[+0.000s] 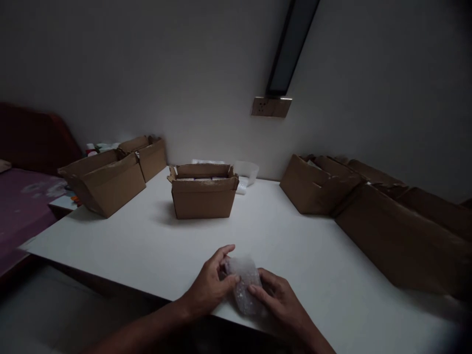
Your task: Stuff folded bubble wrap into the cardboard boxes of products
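Note:
Near the front edge of the white table (165,248), both hands hold a small bundle of clear bubble wrap (246,290). My left hand (214,280) grips its left side, the thumb pressed on the front and the index finger raised. On the right side, my right hand (277,297) holds it with the thumb on top and the fingers curled behind. Whatever lies inside the wrap cannot be made out. Beyond the hands stands an open cardboard box (204,200) with pale items just showing inside.
Open cardboard boxes stand at the left, including a nearer box (114,184) and a farther box (153,158). More boxes line the right, among them a large box (398,241). Behind the middle box lies a clear plastic sheet (249,170). A wall socket (272,107) sits above.

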The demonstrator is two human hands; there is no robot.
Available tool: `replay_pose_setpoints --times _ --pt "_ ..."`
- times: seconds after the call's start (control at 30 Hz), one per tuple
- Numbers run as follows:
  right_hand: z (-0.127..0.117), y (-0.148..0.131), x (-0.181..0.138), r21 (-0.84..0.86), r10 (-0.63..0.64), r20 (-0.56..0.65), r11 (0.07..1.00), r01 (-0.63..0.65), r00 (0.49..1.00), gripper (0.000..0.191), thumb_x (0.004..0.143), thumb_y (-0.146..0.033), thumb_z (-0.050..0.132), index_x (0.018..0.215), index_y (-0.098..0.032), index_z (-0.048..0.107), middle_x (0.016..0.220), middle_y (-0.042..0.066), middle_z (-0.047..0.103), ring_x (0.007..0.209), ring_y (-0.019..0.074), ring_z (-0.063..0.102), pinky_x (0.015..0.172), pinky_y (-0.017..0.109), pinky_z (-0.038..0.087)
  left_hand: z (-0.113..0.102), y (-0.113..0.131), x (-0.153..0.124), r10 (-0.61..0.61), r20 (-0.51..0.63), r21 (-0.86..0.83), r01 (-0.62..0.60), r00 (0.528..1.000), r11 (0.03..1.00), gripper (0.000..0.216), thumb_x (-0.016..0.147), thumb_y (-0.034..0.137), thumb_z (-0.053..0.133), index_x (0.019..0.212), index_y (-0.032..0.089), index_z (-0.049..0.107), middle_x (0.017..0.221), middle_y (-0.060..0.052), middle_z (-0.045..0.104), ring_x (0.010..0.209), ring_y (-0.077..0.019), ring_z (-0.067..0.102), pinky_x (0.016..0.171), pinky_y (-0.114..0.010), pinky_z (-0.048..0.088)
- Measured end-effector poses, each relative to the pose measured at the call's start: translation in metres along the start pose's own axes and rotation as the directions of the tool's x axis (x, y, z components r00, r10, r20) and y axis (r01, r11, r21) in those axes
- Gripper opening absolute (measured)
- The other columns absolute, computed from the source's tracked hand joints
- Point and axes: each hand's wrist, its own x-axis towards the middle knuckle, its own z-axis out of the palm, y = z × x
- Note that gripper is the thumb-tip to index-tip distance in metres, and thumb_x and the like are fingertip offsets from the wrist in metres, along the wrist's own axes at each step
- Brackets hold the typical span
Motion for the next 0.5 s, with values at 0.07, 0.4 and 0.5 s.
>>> replay_pose_setpoints --times 0.07,0.4,0.5 --pt "-0.001 -0.005 0.003 0.018 0.014 0.025 1.000 -0.014 1.000 0.036 0.088 -0.051 0.059 0.102 -0.019 0.072 0.091 0.006 0.074 0.083 0.0232 0.069 0.075 0.033 0.056 -0.014 0.015 0.007 0.201 -0.049 0.296 -0.178 0.978 0.938 0.058 0.083 0.027 0.062 0.137 0.018 0.045 0.115 -0.011 0.065 0.102 -0.0218 0.062 0.091 -0.037 0.051" --pt "-0.029 0.004 -0.022 0.050 0.112 -0.290 0.994 -0.102 0.950 0.035 0.081 -0.055 0.065 0.089 -0.021 0.073 0.081 0.004 0.073 0.074 0.0234 0.070 0.063 0.027 0.057 -0.123 0.114 0.116 0.690 0.010 0.977 -0.154 0.724 0.147 0.025 0.075 0.005 0.053 0.092 0.018 0.067 0.092 -0.008 0.072 0.100 -0.0266 0.064 0.109 -0.055 0.036" --pt "-0.047 0.002 -0.029 -0.020 0.094 -0.339 0.994 -0.107 0.936 0.034 0.079 -0.055 0.067 0.086 -0.022 0.075 0.078 0.004 0.074 0.071 0.0238 0.071 0.060 0.026 0.058 -0.125 0.111 0.108 0.685 0.076 0.969 -0.216 0.724 0.121 0.019 0.074 0.006 0.053 0.080 0.020 0.065 0.078 -0.003 0.070 0.082 -0.0211 0.064 0.105 -0.048 0.042"
